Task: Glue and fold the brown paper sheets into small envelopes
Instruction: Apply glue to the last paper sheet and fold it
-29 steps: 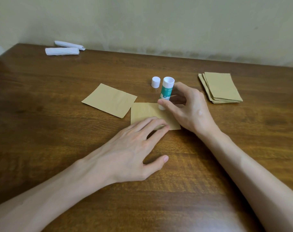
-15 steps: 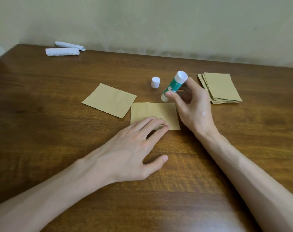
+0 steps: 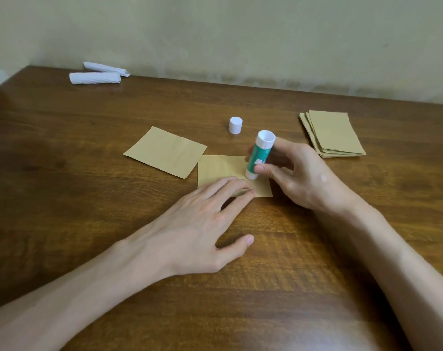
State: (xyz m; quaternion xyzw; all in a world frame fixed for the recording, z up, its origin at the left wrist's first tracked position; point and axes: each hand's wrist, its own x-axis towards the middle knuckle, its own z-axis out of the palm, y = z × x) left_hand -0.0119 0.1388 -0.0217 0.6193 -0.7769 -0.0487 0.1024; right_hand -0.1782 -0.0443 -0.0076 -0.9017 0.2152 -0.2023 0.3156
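A brown paper sheet (image 3: 219,169) lies flat in the middle of the wooden table. My left hand (image 3: 202,219) presses its near edge down with straight fingers. My right hand (image 3: 298,176) grips a green and white glue stick (image 3: 259,154), held nearly upright with its lower end on the sheet's right half. The stick's white cap (image 3: 235,125) stands on the table just behind. A second brown sheet (image 3: 166,151) lies to the left, its corner touching the first. A stack of brown sheets (image 3: 333,134) sits at the right.
Two rolled white paper bundles (image 3: 95,77) lie at the table's far left corner, close to the wall (image 3: 215,34). Bare wooden tabletop (image 3: 63,173) stretches to the left and in front of my arms.
My right hand has brought the glue stick back from the sheet's far right corner, down onto its right half, and turned it more upright. My left hand has stayed put.
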